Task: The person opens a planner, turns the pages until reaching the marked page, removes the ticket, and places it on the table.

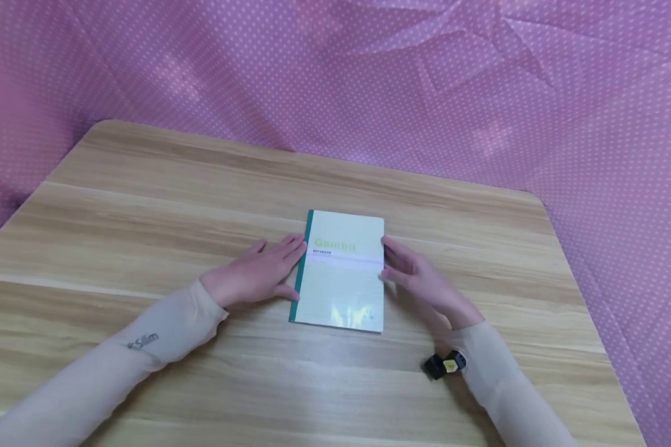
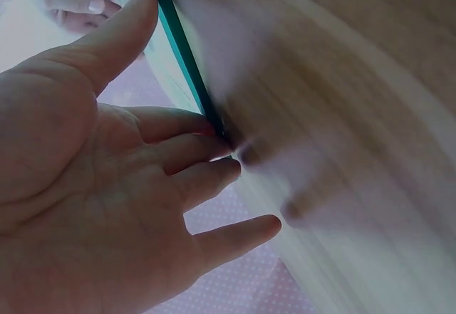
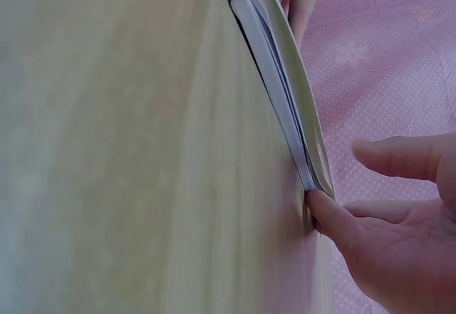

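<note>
A closed notebook [image 1: 341, 285] with a pale cover and a green spine lies flat on the wooden table. Along its spine rests my left hand [image 1: 260, 273], fingers spread and mostly straight, the thumb near the lower part of the spine. The left wrist view shows the green spine [image 2: 182, 50] beside the fingertips. On the opposite side, my right hand [image 1: 425, 282] has its fingertips at the page edge. Seen from the right wrist, one digit of that hand [image 3: 413, 236] touches the slightly parted page edges [image 3: 281, 93], while another stands apart from them.
The wooden table [image 1: 173, 205] has rounded far corners. Pink dotted cloth [image 1: 335, 81] hangs behind it and at both sides. A small black and yellow device [image 1: 447, 365] sits at the right sleeve's cuff.
</note>
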Action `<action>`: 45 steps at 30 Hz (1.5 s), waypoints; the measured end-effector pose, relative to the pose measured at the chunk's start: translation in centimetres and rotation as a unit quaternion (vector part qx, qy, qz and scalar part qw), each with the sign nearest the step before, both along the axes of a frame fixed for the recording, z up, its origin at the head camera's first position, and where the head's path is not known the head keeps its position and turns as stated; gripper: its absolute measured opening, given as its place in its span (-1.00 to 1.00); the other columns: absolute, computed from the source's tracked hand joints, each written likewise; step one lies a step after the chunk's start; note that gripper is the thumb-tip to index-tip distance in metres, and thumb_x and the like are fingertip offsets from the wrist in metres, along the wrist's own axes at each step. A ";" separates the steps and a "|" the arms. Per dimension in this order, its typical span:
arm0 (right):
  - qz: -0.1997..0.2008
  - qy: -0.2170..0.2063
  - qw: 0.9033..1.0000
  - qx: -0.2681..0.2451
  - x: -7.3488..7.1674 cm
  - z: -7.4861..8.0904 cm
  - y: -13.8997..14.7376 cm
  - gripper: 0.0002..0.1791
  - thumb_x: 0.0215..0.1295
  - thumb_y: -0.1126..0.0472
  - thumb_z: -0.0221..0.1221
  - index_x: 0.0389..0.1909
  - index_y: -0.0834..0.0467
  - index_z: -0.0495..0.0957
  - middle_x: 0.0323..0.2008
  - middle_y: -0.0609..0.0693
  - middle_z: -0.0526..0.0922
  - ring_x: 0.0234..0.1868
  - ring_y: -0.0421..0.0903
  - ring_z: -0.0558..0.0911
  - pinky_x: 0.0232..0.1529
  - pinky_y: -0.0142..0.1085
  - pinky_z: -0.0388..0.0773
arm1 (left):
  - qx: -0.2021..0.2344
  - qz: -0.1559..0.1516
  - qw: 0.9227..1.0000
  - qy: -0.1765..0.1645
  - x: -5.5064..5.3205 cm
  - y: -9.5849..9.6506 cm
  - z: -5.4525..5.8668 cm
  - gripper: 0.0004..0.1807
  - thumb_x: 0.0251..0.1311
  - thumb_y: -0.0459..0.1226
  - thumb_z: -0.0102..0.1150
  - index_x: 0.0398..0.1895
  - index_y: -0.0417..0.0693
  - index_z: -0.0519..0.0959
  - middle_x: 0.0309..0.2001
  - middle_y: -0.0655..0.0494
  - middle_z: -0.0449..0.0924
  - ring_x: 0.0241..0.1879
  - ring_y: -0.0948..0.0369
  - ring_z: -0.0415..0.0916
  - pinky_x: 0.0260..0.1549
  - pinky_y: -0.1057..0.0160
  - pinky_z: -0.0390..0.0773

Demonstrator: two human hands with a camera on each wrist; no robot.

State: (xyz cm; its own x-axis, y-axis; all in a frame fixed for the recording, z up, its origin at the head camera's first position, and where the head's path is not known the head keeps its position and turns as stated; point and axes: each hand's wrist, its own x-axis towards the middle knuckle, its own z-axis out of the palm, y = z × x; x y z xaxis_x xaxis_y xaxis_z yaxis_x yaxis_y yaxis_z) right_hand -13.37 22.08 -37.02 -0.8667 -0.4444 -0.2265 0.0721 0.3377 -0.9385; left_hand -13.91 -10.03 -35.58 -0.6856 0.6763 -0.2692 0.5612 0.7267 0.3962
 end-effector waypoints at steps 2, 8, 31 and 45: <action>-0.002 -0.003 1.000 -0.002 -0.2 0.1 0.0 -0.19 0.41 0.34 0.10 0.54 0.26 -0.13 0.54 0.11 -0.10 0.51 0.00 0.05 0.40 -0.20 0.08 | 0.001 0.003 1.000 -0.003 -0.1 0.0 -0.1 0.01 0.27 0.07 0.19 0.52 -0.33 -0.07 0.54 -0.20 -0.20 0.52 -0.07 -0.27 0.32 -0.35 -0.10; 0.005 0.011 1.000 0.020 -0.3 0.3 0.1 -0.20 0.41 0.34 0.10 0.53 0.28 -0.12 0.53 0.14 -0.08 0.50 0.03 0.07 0.38 -0.20 0.12 | 0.007 0.010 1.000 -0.002 -0.1 -0.1 -0.2 0.01 0.27 0.08 0.18 0.53 -0.30 -0.09 0.55 -0.18 -0.20 0.52 -0.05 -0.27 0.33 -0.34 -0.11; 0.094 0.236 0.901 0.351 -6.9 0.7 -1.0 -0.32 0.47 0.08 0.09 0.42 0.39 0.15 0.44 0.33 0.16 0.44 0.24 0.16 0.41 0.02 0.09 | -0.059 0.064 0.993 0.081 6.1 2.1 -0.3 -0.05 0.32 0.18 0.05 0.51 -0.31 0.04 0.54 -0.14 -0.07 0.52 -0.01 -0.15 0.35 -0.30 -0.11; 0.075 0.255 0.904 0.336 -7.1 0.9 -1.0 -0.45 0.46 0.11 0.11 0.36 0.28 0.32 0.42 0.20 0.25 0.49 0.15 0.09 0.43 0.01 0.02 | -0.065 0.071 0.991 0.089 6.4 2.3 -0.6 -0.06 0.34 0.16 0.05 0.50 -0.33 0.04 0.53 -0.15 -0.05 0.51 0.00 -0.13 0.38 -0.25 -0.12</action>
